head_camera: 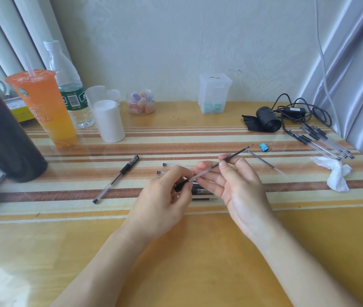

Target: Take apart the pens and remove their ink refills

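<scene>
An orange drink cup (43, 107), a blue binder clip (264, 147), and a yellow table (198, 262) striped brown and cream.

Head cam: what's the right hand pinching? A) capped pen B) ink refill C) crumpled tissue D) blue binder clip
B: the right hand pinches the thin dark ink refill between thumb and fingertips, its tip pointing away to the right, while the left hand grips the black pen body.

A single wide-angle camera, worn on the person's head, looks forward and down across the striped table (198, 251) from close above both forearms. The left hand (163, 200) and right hand (238, 185) sit mid-frame, and the far wall (176, 41) fills the top.
</scene>
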